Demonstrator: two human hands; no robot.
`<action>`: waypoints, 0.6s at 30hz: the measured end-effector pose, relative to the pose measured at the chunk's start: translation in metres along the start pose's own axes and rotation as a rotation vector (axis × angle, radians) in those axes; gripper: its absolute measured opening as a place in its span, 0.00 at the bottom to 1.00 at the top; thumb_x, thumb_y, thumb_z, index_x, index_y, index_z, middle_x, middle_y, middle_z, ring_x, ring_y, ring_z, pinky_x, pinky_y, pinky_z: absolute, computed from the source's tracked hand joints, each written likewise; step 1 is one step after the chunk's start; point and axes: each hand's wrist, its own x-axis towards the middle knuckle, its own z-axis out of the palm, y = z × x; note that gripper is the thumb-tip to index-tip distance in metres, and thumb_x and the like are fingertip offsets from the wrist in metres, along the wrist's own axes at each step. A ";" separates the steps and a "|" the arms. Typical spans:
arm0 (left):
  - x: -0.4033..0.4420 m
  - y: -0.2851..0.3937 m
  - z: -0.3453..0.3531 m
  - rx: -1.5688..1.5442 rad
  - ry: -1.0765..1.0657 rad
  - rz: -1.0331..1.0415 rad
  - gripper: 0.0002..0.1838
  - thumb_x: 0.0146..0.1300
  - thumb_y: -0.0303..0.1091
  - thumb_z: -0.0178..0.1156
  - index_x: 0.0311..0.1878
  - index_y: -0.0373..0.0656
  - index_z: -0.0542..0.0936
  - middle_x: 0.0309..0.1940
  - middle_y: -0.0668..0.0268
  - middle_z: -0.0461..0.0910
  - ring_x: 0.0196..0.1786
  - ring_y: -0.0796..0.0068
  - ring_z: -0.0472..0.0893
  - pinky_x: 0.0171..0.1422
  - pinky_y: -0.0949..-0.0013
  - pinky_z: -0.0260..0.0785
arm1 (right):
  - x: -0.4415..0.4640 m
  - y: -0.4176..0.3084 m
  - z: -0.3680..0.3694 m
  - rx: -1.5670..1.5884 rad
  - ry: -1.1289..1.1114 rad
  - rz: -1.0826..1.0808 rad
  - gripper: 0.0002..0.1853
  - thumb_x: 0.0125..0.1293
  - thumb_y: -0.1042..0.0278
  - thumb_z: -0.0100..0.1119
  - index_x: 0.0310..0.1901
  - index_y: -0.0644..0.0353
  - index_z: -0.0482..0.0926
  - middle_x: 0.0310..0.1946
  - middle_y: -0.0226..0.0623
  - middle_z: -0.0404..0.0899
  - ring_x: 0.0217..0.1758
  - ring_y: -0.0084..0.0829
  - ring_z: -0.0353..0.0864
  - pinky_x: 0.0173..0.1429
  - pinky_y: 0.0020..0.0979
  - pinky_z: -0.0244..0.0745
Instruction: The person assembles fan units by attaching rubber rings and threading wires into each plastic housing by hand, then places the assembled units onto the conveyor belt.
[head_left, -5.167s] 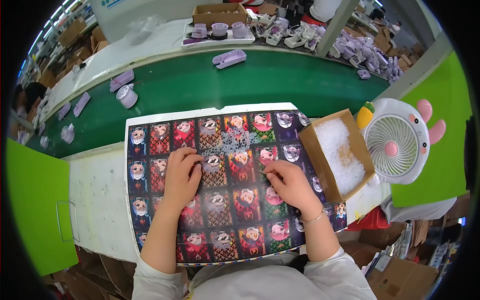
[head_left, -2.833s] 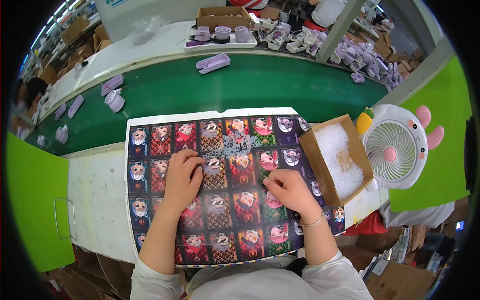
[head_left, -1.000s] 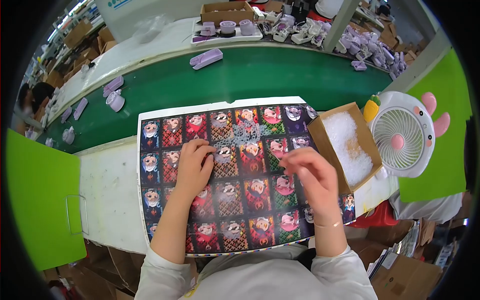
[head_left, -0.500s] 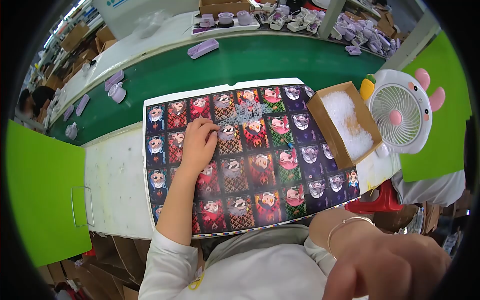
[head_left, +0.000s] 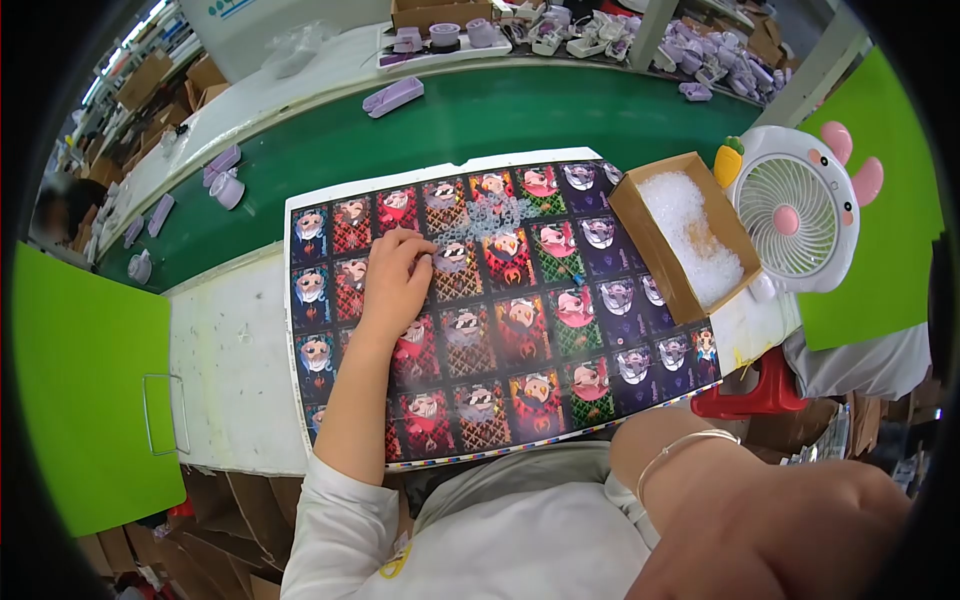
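In the head view, your left hand (head_left: 397,280) lies palm down on the big picture sheet (head_left: 522,328). Its fingers are loosely bent, and the thumb is near the first finger. You can't tell if a tiny thing is pinched there. The small clear bits (head_left: 490,215) sit in a loose heap on the sheet, just past your left fingertips. A little blue thing (head_left: 578,281) lies by itself on the sheet, to the right of that hand.

Your right hand (head_left: 790,530) is off the sheet, low and very close to the camera. It's blurry and its fingers are cut off, so you can't tell if it is open or closed, or holding anything. A thin bracelet (head_left: 680,447) goes around that wrist.

The brown box (head_left: 655,247), with more clear bits inside, sits at the sheet's right side, near the bunny fan (head_left: 795,210).
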 end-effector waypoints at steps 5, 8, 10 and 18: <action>0.001 0.000 0.000 -0.010 -0.005 -0.013 0.08 0.60 0.26 0.59 0.41 0.40 0.84 0.48 0.58 0.78 0.54 0.55 0.74 0.60 0.57 0.68 | 0.001 0.002 -0.001 0.010 0.002 0.002 0.10 0.69 0.80 0.49 0.42 0.70 0.82 0.45 0.49 0.83 0.44 0.43 0.85 0.50 0.39 0.82; 0.001 -0.001 0.000 -0.010 -0.007 -0.020 0.08 0.60 0.27 0.59 0.41 0.40 0.84 0.48 0.58 0.78 0.54 0.55 0.74 0.60 0.57 0.68 | 0.002 0.001 -0.001 0.026 0.007 -0.006 0.10 0.69 0.81 0.49 0.42 0.70 0.82 0.45 0.49 0.83 0.44 0.43 0.85 0.51 0.39 0.83; 0.001 0.000 0.000 -0.008 -0.007 -0.022 0.08 0.60 0.27 0.59 0.41 0.40 0.84 0.48 0.58 0.78 0.54 0.55 0.74 0.60 0.57 0.68 | 0.003 0.001 -0.002 0.032 0.006 -0.004 0.10 0.69 0.81 0.49 0.42 0.70 0.83 0.45 0.49 0.83 0.45 0.43 0.85 0.51 0.39 0.83; 0.002 -0.002 0.000 0.010 -0.003 0.013 0.09 0.60 0.27 0.59 0.42 0.40 0.84 0.47 0.58 0.79 0.53 0.55 0.75 0.60 0.57 0.68 | 0.007 -0.007 0.000 0.064 -0.005 -0.020 0.11 0.68 0.83 0.48 0.42 0.70 0.83 0.45 0.48 0.83 0.46 0.42 0.85 0.53 0.38 0.83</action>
